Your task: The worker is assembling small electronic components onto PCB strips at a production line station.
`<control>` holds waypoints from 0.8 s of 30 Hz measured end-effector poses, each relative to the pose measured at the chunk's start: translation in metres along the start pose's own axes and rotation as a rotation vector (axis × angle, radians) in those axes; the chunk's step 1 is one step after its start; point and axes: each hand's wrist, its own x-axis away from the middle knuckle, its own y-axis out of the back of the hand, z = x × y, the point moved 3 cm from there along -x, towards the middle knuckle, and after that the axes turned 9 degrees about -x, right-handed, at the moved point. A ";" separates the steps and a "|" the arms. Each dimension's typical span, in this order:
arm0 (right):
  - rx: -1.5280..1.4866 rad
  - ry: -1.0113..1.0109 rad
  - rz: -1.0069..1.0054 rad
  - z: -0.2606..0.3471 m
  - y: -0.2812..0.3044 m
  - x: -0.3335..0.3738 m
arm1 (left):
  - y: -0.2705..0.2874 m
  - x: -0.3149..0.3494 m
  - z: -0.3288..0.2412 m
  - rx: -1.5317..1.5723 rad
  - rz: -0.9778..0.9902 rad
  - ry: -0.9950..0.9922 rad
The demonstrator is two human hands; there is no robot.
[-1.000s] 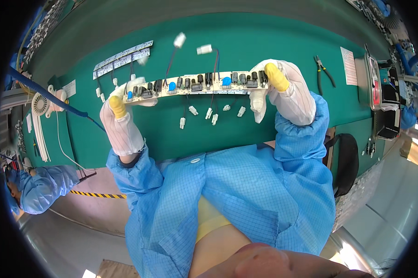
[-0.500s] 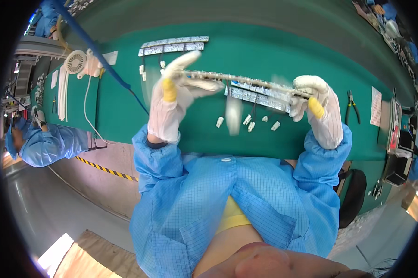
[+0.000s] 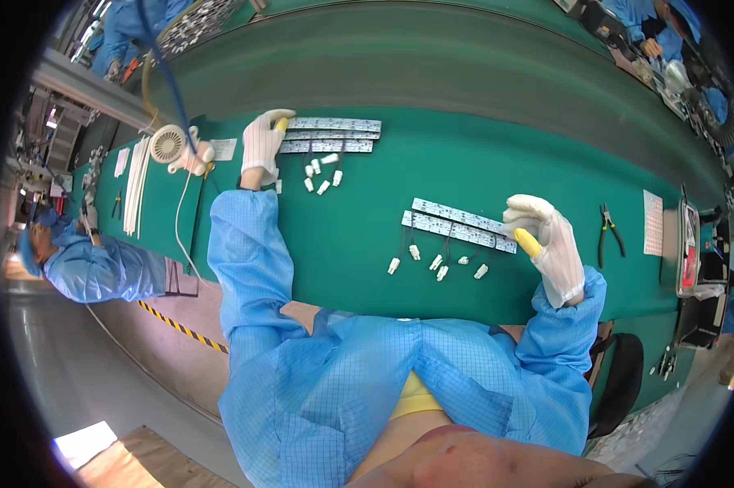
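My left hand (image 3: 261, 148), in a white glove with a yellow thumb tip, is closed at the left end of a circuit board strip (image 3: 334, 124). That strip lies with other strips (image 3: 326, 147) in a stack of narrow silvery boards at the far left of the mat. Dark leads run from the stack to several white connectors (image 3: 323, 187). My right hand (image 3: 547, 244), gloved alike, has its fingers curved and apart from the thumb, at the right end of two more strips (image 3: 456, 232). Their white connectors (image 3: 441, 272) lie on the near side.
A green mat (image 3: 351, 268) covers the table. Pliers (image 3: 607, 232) and a sheet of labels (image 3: 653, 224) lie at right. A small white fan (image 3: 169, 143) with a cord stands left, below a hanging blue hose (image 3: 165, 73). Another person (image 3: 107, 264) sits at far left.
The strip that was held up between both hands now lies on the far-left stack. My left hand has moved left with it; my right hand has let go and come down beside the nearer strips.
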 end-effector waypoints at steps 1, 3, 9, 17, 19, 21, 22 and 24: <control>0.012 -0.008 -0.034 -0.006 0.002 -0.001 | -0.001 0.002 -0.010 -0.126 -0.163 -0.102; 0.518 0.072 -0.062 -0.015 0.005 -0.002 | 0.002 0.013 -0.016 -0.106 -0.319 -0.165; 1.029 -0.017 0.035 -0.043 0.001 -0.006 | 0.047 0.086 -0.116 0.508 0.049 -0.069; 0.196 -0.014 0.042 0.021 0.011 -0.007 | 0.052 0.137 -0.169 0.542 0.133 -0.309; -0.017 0.015 0.033 0.016 0.008 -0.005 | 0.049 0.142 -0.170 0.711 0.192 -0.266; -0.230 0.047 0.023 0.014 0.005 -0.004 | 0.057 0.151 -0.182 0.821 0.253 -0.249; -0.350 0.105 0.034 0.014 0.002 -0.006 | 0.061 0.154 -0.186 0.929 0.312 -0.229; -0.471 0.161 0.045 0.015 -0.002 -0.007 | 0.062 0.159 -0.181 0.890 0.361 -0.150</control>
